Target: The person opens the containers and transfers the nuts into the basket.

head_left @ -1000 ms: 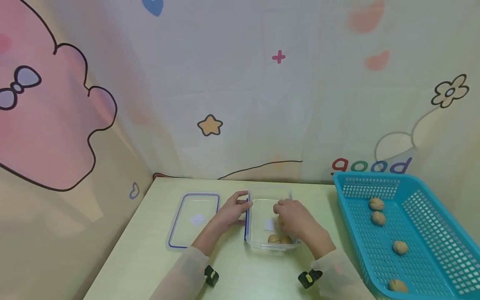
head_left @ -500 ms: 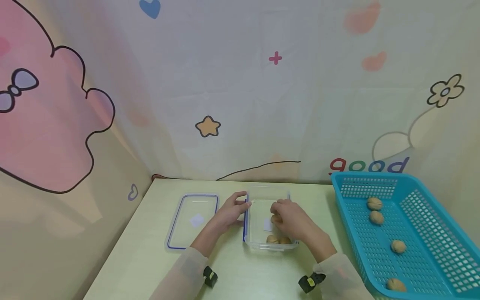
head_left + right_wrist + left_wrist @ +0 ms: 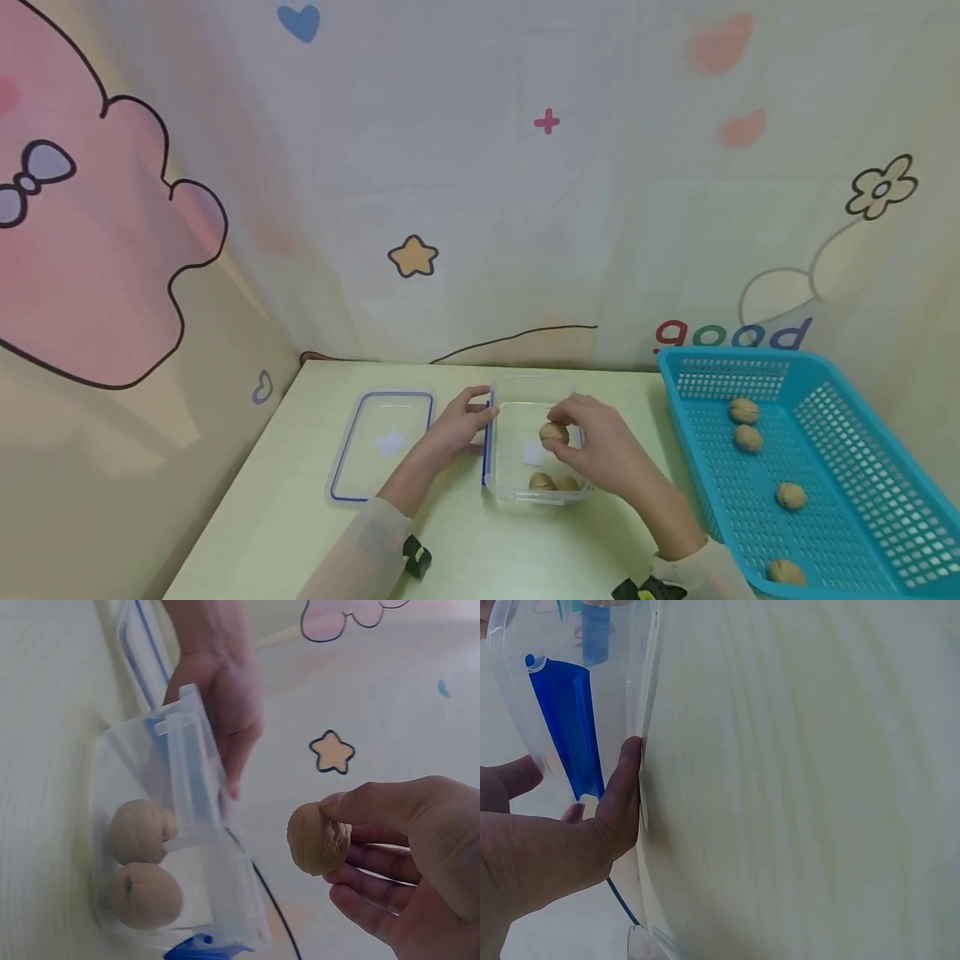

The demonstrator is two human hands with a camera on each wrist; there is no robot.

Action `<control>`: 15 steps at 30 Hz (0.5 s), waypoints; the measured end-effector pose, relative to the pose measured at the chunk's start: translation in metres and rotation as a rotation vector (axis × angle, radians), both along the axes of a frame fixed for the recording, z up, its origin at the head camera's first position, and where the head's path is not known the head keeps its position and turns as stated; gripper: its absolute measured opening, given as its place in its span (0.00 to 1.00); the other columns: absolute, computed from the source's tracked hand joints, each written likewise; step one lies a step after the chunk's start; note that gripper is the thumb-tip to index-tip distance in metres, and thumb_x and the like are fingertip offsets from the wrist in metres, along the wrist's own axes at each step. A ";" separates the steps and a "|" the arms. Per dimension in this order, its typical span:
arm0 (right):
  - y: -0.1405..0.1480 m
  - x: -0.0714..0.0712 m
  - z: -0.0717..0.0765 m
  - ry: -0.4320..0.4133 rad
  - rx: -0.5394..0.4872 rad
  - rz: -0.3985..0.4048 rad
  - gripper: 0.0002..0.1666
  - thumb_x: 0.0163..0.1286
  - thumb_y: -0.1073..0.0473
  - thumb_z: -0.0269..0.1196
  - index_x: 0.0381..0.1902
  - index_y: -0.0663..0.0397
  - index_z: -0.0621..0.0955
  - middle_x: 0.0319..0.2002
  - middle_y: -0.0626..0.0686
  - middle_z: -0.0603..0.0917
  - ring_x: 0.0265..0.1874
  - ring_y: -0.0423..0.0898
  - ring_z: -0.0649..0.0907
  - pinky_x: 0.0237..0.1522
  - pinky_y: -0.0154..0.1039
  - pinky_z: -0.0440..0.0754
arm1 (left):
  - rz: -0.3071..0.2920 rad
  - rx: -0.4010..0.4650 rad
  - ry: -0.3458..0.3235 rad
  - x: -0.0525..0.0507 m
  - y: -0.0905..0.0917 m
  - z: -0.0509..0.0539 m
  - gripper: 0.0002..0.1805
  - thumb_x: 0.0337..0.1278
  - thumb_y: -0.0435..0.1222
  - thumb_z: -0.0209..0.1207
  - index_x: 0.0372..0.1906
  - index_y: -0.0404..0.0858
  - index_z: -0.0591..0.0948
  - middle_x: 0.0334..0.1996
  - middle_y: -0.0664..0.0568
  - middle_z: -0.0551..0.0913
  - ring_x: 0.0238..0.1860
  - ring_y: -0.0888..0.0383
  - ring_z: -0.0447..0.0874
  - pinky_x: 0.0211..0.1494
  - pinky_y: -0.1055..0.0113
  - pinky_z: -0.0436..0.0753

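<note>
A clear plastic food container (image 3: 517, 496) with blue clips stands uncovered on the table. Two walnuts (image 3: 542, 482) show at its near end. My left hand (image 3: 453, 425) holds the container's left side, thumb at the rim and other fingers along the outer wall, beside a hanging blue clip (image 3: 570, 727) in the left wrist view. Above the container, my right hand (image 3: 600, 437) pinches another walnut (image 3: 315, 838) between thumb and fingers. In the right wrist view that walnut is apart from the container, its lower fingers loosely bent beneath.
A clear lid (image 3: 360, 498) with a blue seal lies flat to the left of the container. At the right stands a blue plastic basket (image 3: 840, 458) with several walnuts (image 3: 744, 410) in it. A printed cloth wall (image 3: 480, 183) backs the table (image 3: 247, 517).
My right hand has turned and drawn back a little to the right, so the pinched walnut shows above the container. My left hand stays at the container's side. The head view has shifted slightly.
</note>
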State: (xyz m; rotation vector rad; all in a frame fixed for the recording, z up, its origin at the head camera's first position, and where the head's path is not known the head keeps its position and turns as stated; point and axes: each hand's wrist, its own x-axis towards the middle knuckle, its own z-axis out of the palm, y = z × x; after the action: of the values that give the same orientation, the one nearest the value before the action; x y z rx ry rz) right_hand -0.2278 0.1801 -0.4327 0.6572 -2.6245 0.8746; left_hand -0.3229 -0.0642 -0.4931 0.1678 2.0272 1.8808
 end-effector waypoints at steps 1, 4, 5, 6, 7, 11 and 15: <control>0.002 0.004 0.002 0.019 -0.010 0.003 0.12 0.65 0.62 0.77 0.44 0.53 0.87 0.41 0.44 0.85 0.42 0.44 0.84 0.47 0.46 0.86 | 0.003 -0.002 0.001 0.000 0.000 0.000 0.33 0.80 0.38 0.58 0.81 0.39 0.62 0.73 0.30 0.68 0.73 0.33 0.70 0.58 0.39 0.86; 0.011 0.015 0.009 0.067 -0.031 -0.001 0.14 0.64 0.62 0.78 0.45 0.52 0.87 0.42 0.43 0.86 0.42 0.43 0.84 0.46 0.47 0.87 | 0.009 -0.004 -0.002 0.001 -0.001 -0.001 0.32 0.80 0.38 0.58 0.81 0.40 0.63 0.73 0.31 0.68 0.72 0.34 0.71 0.57 0.40 0.86; 0.015 0.019 0.012 0.085 -0.035 -0.005 0.14 0.64 0.63 0.79 0.45 0.52 0.87 0.41 0.42 0.86 0.42 0.43 0.84 0.47 0.47 0.87 | 0.009 -0.007 -0.002 0.001 -0.001 -0.001 0.32 0.80 0.38 0.58 0.81 0.40 0.63 0.73 0.31 0.68 0.72 0.34 0.71 0.57 0.40 0.87; 0.019 0.022 0.014 0.108 -0.038 -0.012 0.15 0.63 0.63 0.79 0.46 0.52 0.87 0.41 0.42 0.86 0.41 0.43 0.84 0.46 0.48 0.87 | 0.010 -0.007 -0.004 0.001 -0.001 -0.002 0.32 0.80 0.38 0.58 0.81 0.40 0.63 0.73 0.31 0.68 0.72 0.34 0.71 0.57 0.40 0.87; 0.024 0.025 0.017 0.132 -0.039 -0.021 0.15 0.62 0.63 0.79 0.45 0.51 0.87 0.40 0.42 0.85 0.40 0.43 0.84 0.46 0.48 0.88 | 0.009 -0.007 -0.003 0.001 -0.001 -0.002 0.32 0.80 0.38 0.58 0.81 0.40 0.63 0.73 0.31 0.68 0.72 0.34 0.71 0.57 0.40 0.87; 0.042 0.033 0.029 0.233 -0.043 -0.075 0.18 0.60 0.64 0.81 0.45 0.52 0.86 0.39 0.42 0.87 0.39 0.43 0.86 0.43 0.49 0.88 | 0.007 -0.015 0.005 0.001 -0.001 -0.002 0.33 0.80 0.38 0.58 0.81 0.40 0.62 0.73 0.31 0.68 0.71 0.34 0.72 0.57 0.40 0.87; 0.060 0.042 0.039 0.266 -0.040 -0.146 0.19 0.59 0.63 0.81 0.47 0.53 0.87 0.41 0.44 0.88 0.40 0.45 0.87 0.42 0.43 0.88 | 0.004 -0.021 0.006 0.001 -0.001 -0.002 0.33 0.80 0.39 0.58 0.81 0.41 0.62 0.73 0.31 0.68 0.72 0.34 0.71 0.58 0.40 0.86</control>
State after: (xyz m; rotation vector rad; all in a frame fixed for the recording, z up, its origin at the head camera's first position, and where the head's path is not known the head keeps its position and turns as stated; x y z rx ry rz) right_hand -0.1856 0.2399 -0.3936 0.5243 -2.3770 0.7395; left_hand -0.3223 -0.0655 -0.4955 0.1639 2.0523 1.8626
